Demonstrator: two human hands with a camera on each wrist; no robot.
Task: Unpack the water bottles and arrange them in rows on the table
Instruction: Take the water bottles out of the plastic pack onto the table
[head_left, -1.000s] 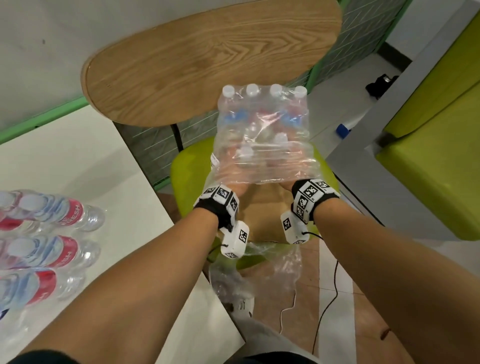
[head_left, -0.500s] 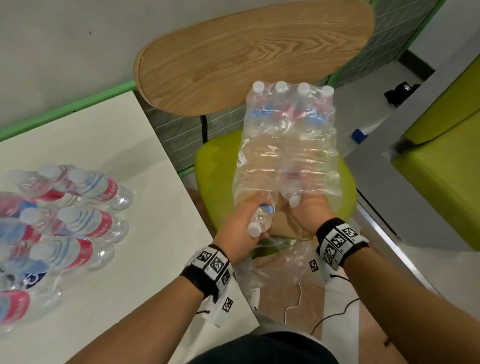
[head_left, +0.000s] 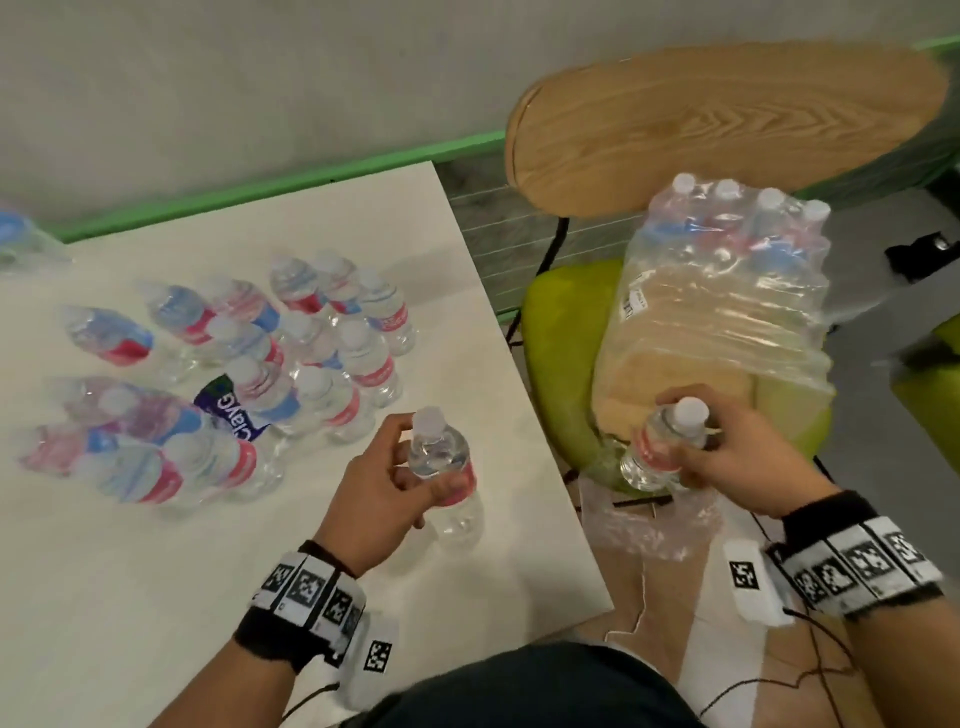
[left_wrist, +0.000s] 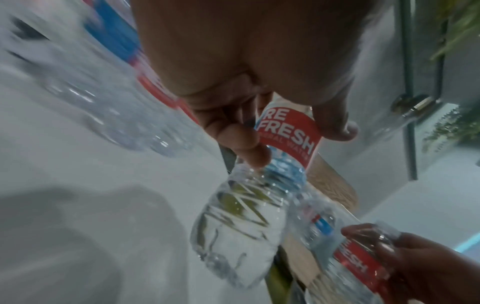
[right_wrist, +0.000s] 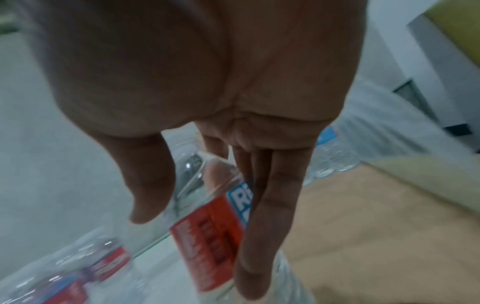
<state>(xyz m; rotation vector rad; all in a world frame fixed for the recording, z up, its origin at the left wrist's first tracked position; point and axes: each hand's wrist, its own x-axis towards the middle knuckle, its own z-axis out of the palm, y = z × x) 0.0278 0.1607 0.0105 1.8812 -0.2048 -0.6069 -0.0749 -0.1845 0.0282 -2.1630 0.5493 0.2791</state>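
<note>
My left hand (head_left: 387, 486) grips a clear water bottle (head_left: 441, 462) with a red label above the white table (head_left: 156, 597), just right of the bottles that stand there. The left wrist view shows its fingers (left_wrist: 233, 135) curled round the red label of that bottle (left_wrist: 280, 148). My right hand (head_left: 727, 457) holds a second bottle (head_left: 660, 447) over the gap between table and chair; its fingers (right_wrist: 270, 205) wrap the label (right_wrist: 207, 236). The shrink-wrapped pack (head_left: 727, 291), partly emptied, stands on the green chair seat (head_left: 556, 332). Several unpacked bottles (head_left: 322, 358) stand in a loose cluster on the table.
A wooden chair back (head_left: 717, 119) rises behind the pack. Torn plastic wrap (head_left: 639, 519) hangs below the seat. Another wrapped pack (head_left: 21, 239) shows at the far left table edge. A grey wall with a green strip (head_left: 311, 176) borders the table.
Both hands have drawn a bottle each out of the pack's open end. The left hand has carried its bottle left over the table; the view has swung left.
</note>
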